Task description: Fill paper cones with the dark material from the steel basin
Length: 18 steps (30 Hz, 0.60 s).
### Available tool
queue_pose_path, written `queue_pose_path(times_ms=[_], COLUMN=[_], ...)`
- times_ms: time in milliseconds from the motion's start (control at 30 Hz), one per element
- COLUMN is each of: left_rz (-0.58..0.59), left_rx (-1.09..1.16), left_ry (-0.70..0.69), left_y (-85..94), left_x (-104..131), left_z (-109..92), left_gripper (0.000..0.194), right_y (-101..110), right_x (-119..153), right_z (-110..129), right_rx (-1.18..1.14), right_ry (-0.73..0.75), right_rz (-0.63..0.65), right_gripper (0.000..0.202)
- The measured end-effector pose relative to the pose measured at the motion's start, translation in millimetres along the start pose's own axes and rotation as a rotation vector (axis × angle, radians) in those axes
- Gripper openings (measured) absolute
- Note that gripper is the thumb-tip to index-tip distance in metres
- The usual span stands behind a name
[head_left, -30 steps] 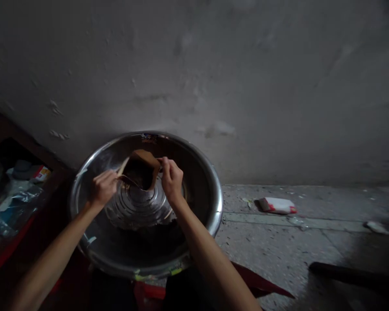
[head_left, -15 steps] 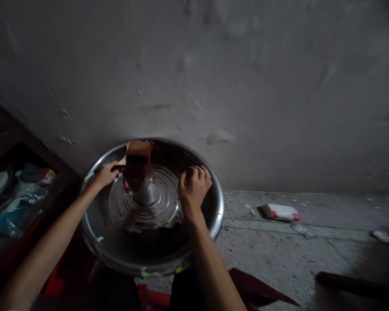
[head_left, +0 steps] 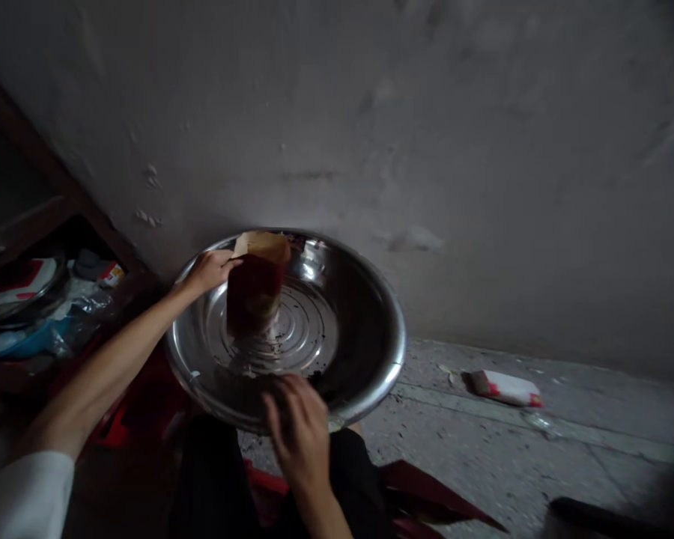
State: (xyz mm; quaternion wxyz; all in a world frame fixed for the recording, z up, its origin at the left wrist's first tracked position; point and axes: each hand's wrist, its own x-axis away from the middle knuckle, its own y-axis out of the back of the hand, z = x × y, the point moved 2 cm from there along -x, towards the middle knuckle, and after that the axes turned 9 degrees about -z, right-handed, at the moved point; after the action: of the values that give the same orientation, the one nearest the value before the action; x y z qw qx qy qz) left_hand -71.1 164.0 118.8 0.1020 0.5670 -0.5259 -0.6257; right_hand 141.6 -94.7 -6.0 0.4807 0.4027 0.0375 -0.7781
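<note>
A wide steel basin [head_left: 396,352] with ringed grooves and dark crumbs in its bottom leans near the wall. My left hand [head_left: 212,271] pinches the upper edge of a dark red paper bag [head_left: 252,296], whose tan inside shows at its open top; the bag stands over the left part of the basin. Low over the basin's near rim is my right hand [head_left: 299,419], its fingers curved downward and apart; dark material lies close to the fingertips, and nothing is plainly held in them.
On the floor at the right lies a white and red packet [head_left: 506,388] beside clear plastic [head_left: 541,424]. Dark red sheets [head_left: 427,490] lie near my knee. At the left a shelf holds a blue bowl [head_left: 42,337] and plastic bags.
My right hand has moved from the basin's right side down to its near rim, and its fingers have spread. The bag has turned in my left hand. The view has shifted.
</note>
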Motion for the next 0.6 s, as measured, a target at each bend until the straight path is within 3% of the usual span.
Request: queue_pose_path(times_ms=[100,133,200,267,333,467,600], left_rz=[-0.097,-0.126,-0.172,-0.227,-0.294,-0.375,-0.428], left_rx=[-0.032,-0.049,-0.096,-0.145,-0.184,-0.234,-0.257], left_ry=[0.031,0.016,-0.020,-0.026,-0.001,0.027,0.049], left_y=[14.3,18.7,28.6,41.8,58.6,93.9,118.4], left_x=[14,16,18,17,14,18,26], left_z=[-5,-9,-18,-25,-29,-36,-46], left_gripper=[0.026,0.026,0.028,0.029,0.029,0.032,0.033], right_y=[26,27,14,-8,-29,-53,-54], right_x=[23,35,53,63,64,70,112], right_z=[-21,-25,-27,-23,-18,-12,-19], right_rx=[0.067,0.000,-0.258,-0.443,-0.503,-0.736,-0.929], right_ry=[-0.559,-0.744,-0.980,-1.057,-1.072,-1.333,-1.597], right_rz=[-0.448,-0.485,-0.337,-0.195,-0.156,-0.300,-0.471], right_gripper=[0.060,0.066,0.057,0.041,0.035,0.042,0.057])
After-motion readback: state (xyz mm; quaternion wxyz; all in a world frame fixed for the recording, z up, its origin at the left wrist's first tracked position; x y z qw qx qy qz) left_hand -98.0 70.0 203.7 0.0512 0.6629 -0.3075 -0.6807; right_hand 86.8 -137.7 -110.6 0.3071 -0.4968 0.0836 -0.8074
